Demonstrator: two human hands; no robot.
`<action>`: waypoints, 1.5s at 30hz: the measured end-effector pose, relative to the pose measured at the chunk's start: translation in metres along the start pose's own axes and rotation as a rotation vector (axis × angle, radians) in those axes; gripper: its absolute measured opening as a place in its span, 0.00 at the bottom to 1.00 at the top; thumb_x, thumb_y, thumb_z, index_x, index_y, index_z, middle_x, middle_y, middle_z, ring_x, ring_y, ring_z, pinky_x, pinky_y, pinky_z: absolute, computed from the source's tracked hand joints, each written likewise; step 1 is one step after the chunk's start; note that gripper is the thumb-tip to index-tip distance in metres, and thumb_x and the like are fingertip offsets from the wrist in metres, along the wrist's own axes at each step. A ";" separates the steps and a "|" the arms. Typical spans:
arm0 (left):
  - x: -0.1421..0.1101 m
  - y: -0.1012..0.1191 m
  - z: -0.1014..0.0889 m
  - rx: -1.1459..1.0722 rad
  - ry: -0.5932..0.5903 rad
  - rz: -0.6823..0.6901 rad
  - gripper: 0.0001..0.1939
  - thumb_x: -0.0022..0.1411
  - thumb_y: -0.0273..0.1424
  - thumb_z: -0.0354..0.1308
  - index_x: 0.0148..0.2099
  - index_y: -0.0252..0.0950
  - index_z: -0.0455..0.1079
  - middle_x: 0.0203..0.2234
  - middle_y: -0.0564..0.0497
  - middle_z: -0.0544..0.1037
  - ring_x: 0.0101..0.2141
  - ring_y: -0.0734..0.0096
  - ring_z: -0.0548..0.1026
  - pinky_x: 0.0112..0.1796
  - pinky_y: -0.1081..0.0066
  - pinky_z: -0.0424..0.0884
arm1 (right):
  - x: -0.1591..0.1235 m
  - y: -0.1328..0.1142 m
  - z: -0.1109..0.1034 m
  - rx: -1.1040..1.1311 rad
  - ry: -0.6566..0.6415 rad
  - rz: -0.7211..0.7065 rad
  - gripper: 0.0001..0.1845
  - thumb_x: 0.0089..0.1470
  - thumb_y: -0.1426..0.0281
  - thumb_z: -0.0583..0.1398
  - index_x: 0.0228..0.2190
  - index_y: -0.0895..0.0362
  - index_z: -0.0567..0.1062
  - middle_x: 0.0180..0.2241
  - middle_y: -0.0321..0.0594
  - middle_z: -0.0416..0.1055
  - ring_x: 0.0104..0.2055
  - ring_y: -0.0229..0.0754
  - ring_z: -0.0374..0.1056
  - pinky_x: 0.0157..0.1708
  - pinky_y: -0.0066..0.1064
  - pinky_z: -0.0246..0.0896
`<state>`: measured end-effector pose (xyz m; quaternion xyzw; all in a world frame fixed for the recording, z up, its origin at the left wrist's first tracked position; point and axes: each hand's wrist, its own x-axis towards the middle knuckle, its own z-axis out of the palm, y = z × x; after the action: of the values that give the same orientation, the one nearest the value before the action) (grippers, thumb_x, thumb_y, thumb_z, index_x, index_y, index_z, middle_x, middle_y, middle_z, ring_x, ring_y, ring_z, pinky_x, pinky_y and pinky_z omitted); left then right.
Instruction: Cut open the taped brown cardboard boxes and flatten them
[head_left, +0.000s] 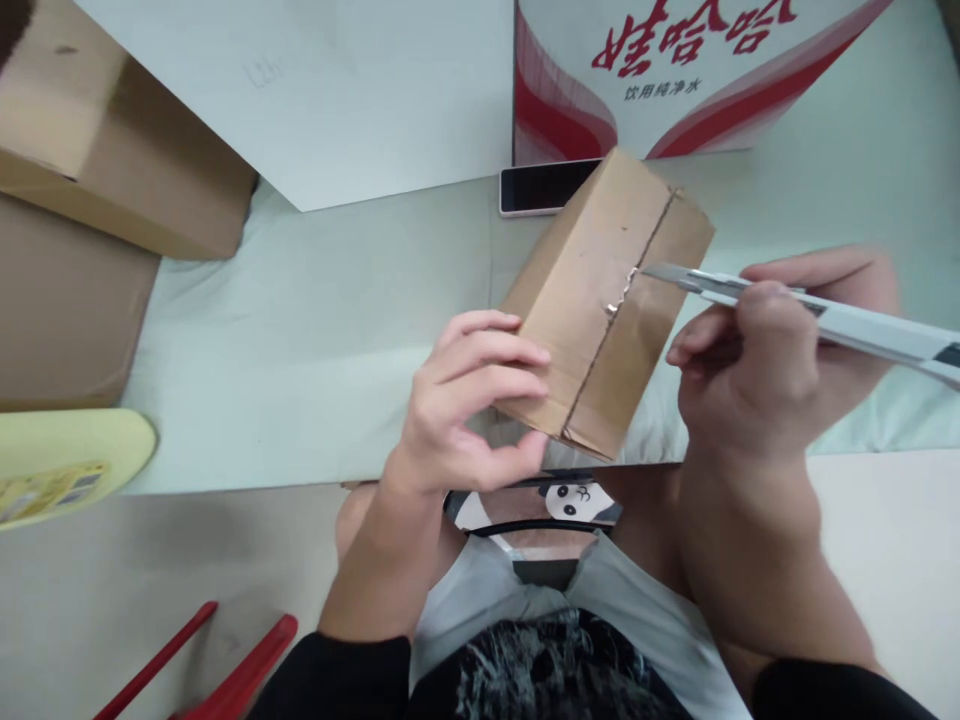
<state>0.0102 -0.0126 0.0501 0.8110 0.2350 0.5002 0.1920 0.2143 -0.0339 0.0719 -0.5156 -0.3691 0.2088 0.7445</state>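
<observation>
A small brown cardboard box [574,290] is tilted at the front edge of the cloth-covered surface, a seam running along its upper face. Torn, crinkled clear tape shows near the middle of that seam. My left hand [480,400] grips the box's near left end, fingers on top and thumb at the lower edge. In my right hand [772,350] is a white utility knife [847,318], held like a pen. Its blade is out and points left, the tip at or just above the seam; contact I cannot tell.
Behind the box lie a phone [547,188] and a large white carton [675,90] with red print. Brown cartons [165,150] stand at the left, near a yellow-green object [67,465] with a label. Red legs [247,665] show on the floor at lower left.
</observation>
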 end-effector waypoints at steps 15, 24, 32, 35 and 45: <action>0.003 0.012 0.014 -0.003 -0.021 0.028 0.11 0.53 0.29 0.63 0.40 0.44 0.70 0.38 0.52 0.83 0.37 0.64 0.78 0.50 0.52 0.79 | -0.001 0.008 -0.002 -0.138 0.030 -0.126 0.05 0.46 0.74 0.57 0.28 0.52 0.68 0.14 0.21 0.60 0.12 0.32 0.57 0.09 0.29 0.45; 0.002 0.012 0.015 -0.032 -0.018 0.039 0.11 0.54 0.28 0.64 0.40 0.42 0.70 0.38 0.51 0.83 0.37 0.66 0.78 0.52 0.54 0.78 | -0.003 0.006 0.001 -0.186 0.065 -0.129 0.06 0.44 0.74 0.55 0.26 0.51 0.66 0.13 0.21 0.57 0.12 0.32 0.55 0.11 0.31 0.44; 0.002 0.014 0.017 -0.037 -0.025 0.010 0.11 0.53 0.28 0.62 0.40 0.43 0.70 0.37 0.52 0.82 0.37 0.66 0.77 0.52 0.54 0.77 | -0.006 0.008 0.000 -0.164 0.076 -0.094 0.07 0.43 0.76 0.55 0.25 0.51 0.66 0.13 0.22 0.56 0.12 0.31 0.53 0.13 0.29 0.43; 0.003 0.014 0.018 -0.023 -0.022 0.005 0.11 0.53 0.29 0.62 0.40 0.43 0.69 0.37 0.53 0.81 0.36 0.66 0.77 0.51 0.54 0.77 | -0.006 0.008 0.001 -0.114 0.088 -0.096 0.07 0.42 0.76 0.55 0.24 0.51 0.66 0.13 0.23 0.56 0.11 0.33 0.52 0.11 0.30 0.43; 0.001 0.012 0.019 -0.008 0.006 0.027 0.11 0.52 0.29 0.62 0.39 0.43 0.68 0.37 0.52 0.81 0.36 0.67 0.76 0.51 0.54 0.76 | -0.008 0.007 -0.001 -0.148 -0.013 -0.092 0.09 0.43 0.79 0.55 0.23 0.52 0.65 0.14 0.26 0.57 0.12 0.32 0.53 0.13 0.29 0.44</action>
<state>0.0305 -0.0231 0.0492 0.8119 0.2227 0.5060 0.1877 0.2105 -0.0378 0.0623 -0.5505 -0.4117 0.1496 0.7107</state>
